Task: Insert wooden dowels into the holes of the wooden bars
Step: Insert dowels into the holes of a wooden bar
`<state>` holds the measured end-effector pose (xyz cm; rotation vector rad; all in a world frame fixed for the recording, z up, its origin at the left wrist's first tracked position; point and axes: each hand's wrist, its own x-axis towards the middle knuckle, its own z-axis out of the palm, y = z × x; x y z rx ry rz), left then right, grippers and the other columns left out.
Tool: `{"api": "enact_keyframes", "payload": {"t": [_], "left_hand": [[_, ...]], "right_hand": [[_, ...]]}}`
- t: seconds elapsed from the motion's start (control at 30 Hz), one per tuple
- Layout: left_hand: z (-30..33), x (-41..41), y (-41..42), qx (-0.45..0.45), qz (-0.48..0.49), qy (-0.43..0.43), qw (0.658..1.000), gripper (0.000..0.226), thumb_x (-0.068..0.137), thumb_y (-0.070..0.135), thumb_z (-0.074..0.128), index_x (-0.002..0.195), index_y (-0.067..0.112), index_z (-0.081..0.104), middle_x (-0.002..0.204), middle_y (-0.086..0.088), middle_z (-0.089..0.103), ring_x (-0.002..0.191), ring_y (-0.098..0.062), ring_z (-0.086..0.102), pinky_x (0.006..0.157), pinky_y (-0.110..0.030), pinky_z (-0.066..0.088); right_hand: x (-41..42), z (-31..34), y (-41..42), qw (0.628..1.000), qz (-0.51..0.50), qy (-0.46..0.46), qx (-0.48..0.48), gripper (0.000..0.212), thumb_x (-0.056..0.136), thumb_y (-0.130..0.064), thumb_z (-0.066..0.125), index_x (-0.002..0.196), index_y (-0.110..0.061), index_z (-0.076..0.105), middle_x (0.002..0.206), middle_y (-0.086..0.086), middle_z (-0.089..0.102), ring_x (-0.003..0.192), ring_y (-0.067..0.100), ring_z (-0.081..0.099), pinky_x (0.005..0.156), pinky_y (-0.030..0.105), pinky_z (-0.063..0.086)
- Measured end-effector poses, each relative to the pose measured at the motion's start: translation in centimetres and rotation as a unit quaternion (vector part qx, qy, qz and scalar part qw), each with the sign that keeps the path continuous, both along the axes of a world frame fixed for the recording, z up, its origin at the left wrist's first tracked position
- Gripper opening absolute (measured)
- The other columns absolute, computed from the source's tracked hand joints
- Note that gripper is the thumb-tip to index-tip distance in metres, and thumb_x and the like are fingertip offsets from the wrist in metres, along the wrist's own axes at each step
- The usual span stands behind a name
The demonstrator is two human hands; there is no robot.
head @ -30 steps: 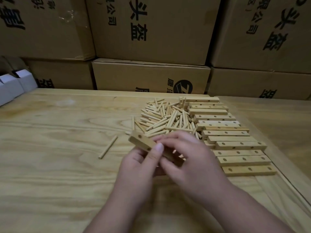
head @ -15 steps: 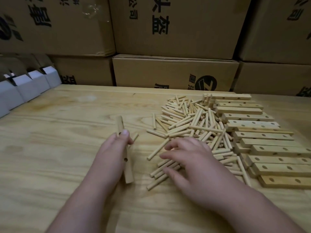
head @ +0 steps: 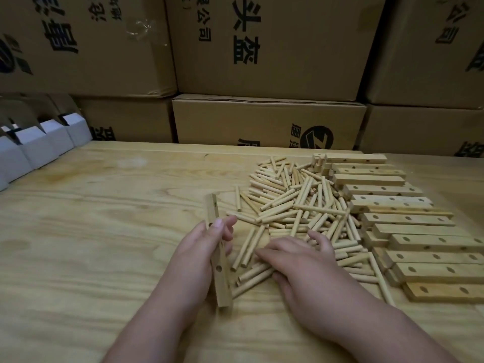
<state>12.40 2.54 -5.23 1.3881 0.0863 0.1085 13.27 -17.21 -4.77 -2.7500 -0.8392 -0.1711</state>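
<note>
Head view, bench (head: 104,244): plywood top, cardboard boxes (head: 275,48) stacked behind.
Bar stack (head: 408,231): rows at right, every visible hole empty.
Dowel pile (head: 293,205): loose, mid-bench.
Held bar (head: 218,258): left hand (head: 199,255), fingers gripping it; holes bare.
Right hand (head: 301,260): fingers spread flat on dowels, none pinched.
Progress: apparently no dowel seated yet.

— How is the left hand (head: 199,247) posed?
— It is raised on edge, thumb side up, with the thumb and fingers curled round a wooden bar (head: 218,254). The forearm is stretched in from the near left.

— And the right hand (head: 301,260)?
— It is laid palm down, fingers spread and lightly bent, their tips rested on the dowels (head: 293,205). Nothing is seen to be pinched. The forearm is stretched in from the near right.
</note>
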Motion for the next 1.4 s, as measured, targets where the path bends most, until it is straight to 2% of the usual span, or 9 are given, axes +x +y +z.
{"api": "enact_keyframes", "payload": {"t": [0.2, 0.43, 0.63, 0.77, 1.0, 1.1, 1.23, 1.33, 1.4], "left_hand": [[0.1, -0.2, -0.8, -0.015, 0.017, -0.021, 1.0, 0.03, 0.087, 0.05, 0.059, 0.069, 0.026, 0.064, 0.122, 0.006, 0.073, 0.118, -0.011, 0.066, 0.112, -0.048, 0.042], [0.8, -0.4, -1.5, -0.19, 0.095, -0.046, 0.976, 0.034, 0.095, 0.043, 0.046, 0.082, 0.013, 0.057, 0.118, -0.014, 0.074, 0.117, -0.026, 0.068, 0.105, -0.048, 0.044], [1.5, -1.2, -2.9, -0.226, 0.077, -0.03, 0.971, 0.037, 0.085, 0.049, 0.049, 0.087, 0.016, 0.067, 0.12, -0.01, 0.073, 0.116, -0.028, 0.068, 0.091, -0.048, 0.05], [1.5, -1.5, -4.0, -0.266, -0.021, 0.0, 0.964, 0.05, 0.085, 0.037, 0.053, 0.109, -0.005, 0.064, 0.126, -0.017, 0.07, 0.117, -0.032, 0.067, 0.098, -0.053, 0.051], [1.4, -1.7, -4.5, -0.314, -0.075, 0.014, 0.947, 0.054, 0.083, 0.033, 0.062, 0.114, -0.01, 0.067, 0.123, -0.029, 0.067, 0.115, -0.04, 0.067, 0.095, -0.052, 0.055], [1.5, -1.6, -4.4, -0.317, -0.082, 0.012, 0.945, 0.043, 0.087, 0.032, 0.059, 0.105, -0.004, 0.074, 0.117, -0.029, 0.069, 0.109, -0.044, 0.069, 0.081, -0.048, 0.062], [1.7, -1.4, -4.2, -0.34, -0.044, 0.03, 0.939, 0.038, 0.08, 0.027, 0.066, 0.103, -0.002, 0.071, 0.105, -0.021, 0.072, 0.104, -0.047, 0.07, 0.068, -0.044, 0.062], [1.8, -1.4, -3.8, -0.312, -0.026, 0.043, 0.949, 0.03, 0.076, 0.029, 0.066, 0.095, 0.007, 0.071, 0.092, -0.013, 0.07, 0.074, -0.031, 0.073, 0.048, -0.033, 0.054], [1.8, -1.4, -3.7, -0.304, -0.042, 0.051, 0.95, 0.026, 0.076, 0.03, 0.064, 0.089, 0.01, 0.072, 0.089, -0.01, 0.064, 0.06, -0.024, 0.059, 0.043, -0.026, 0.041]], "right_hand": [[0.3, 0.1, 0.2, 0.999, -0.028, -0.016, -0.016, 0.027, 0.094, -0.029, 0.047, 0.115, -0.038, 0.061, 0.101, -0.019, 0.041, 0.115, 0.006, 0.04, 0.112, 0.036, -0.006], [0.5, 0.8, 0.1, 0.996, -0.066, -0.042, 0.036, 0.022, 0.094, -0.035, 0.057, 0.113, -0.039, 0.068, 0.107, -0.023, 0.057, 0.115, 0.005, 0.049, 0.118, 0.045, 0.006], [0.4, 1.4, -0.3, 0.971, -0.11, -0.121, 0.175, 0.023, 0.093, -0.023, 0.064, 0.115, -0.029, 0.071, 0.095, -0.017, 0.062, 0.094, 0.009, 0.058, 0.09, 0.034, 0.043], [0.1, 1.5, -0.7, 0.944, -0.083, -0.022, 0.318, 0.018, 0.097, -0.025, 0.059, 0.107, -0.037, 0.068, 0.077, -0.018, 0.067, 0.069, 0.001, 0.062, 0.057, 0.01, 0.042], [-0.4, 0.8, -0.2, 0.924, -0.019, 0.085, 0.373, 0.027, 0.096, -0.038, 0.049, 0.114, -0.048, 0.065, 0.083, -0.014, 0.074, 0.073, 0.004, 0.07, 0.064, 0.015, 0.049], [-0.6, 1.0, -0.1, 0.907, -0.017, 0.1, 0.409, 0.026, 0.098, -0.037, 0.046, 0.109, -0.044, 0.068, 0.085, -0.013, 0.074, 0.08, 0.008, 0.071, 0.071, 0.026, 0.056], [-0.9, 2.2, -0.1, 0.902, -0.041, 0.061, 0.425, 0.024, 0.102, -0.035, 0.043, 0.097, -0.04, 0.066, 0.082, -0.012, 0.07, 0.073, 0.006, 0.067, 0.065, 0.019, 0.052], [-0.9, 3.2, -0.3, 0.894, -0.054, 0.084, 0.437, 0.022, 0.104, -0.035, 0.044, 0.118, -0.049, 0.053, 0.089, -0.013, 0.072, 0.076, 0.007, 0.068, 0.064, 0.03, 0.056], [-0.9, 4.0, -0.5, 0.889, -0.057, 0.102, 0.443, 0.018, 0.102, -0.035, 0.047, 0.104, -0.053, 0.049, 0.089, -0.015, 0.073, 0.075, 0.006, 0.069, 0.059, 0.026, 0.052]]}}
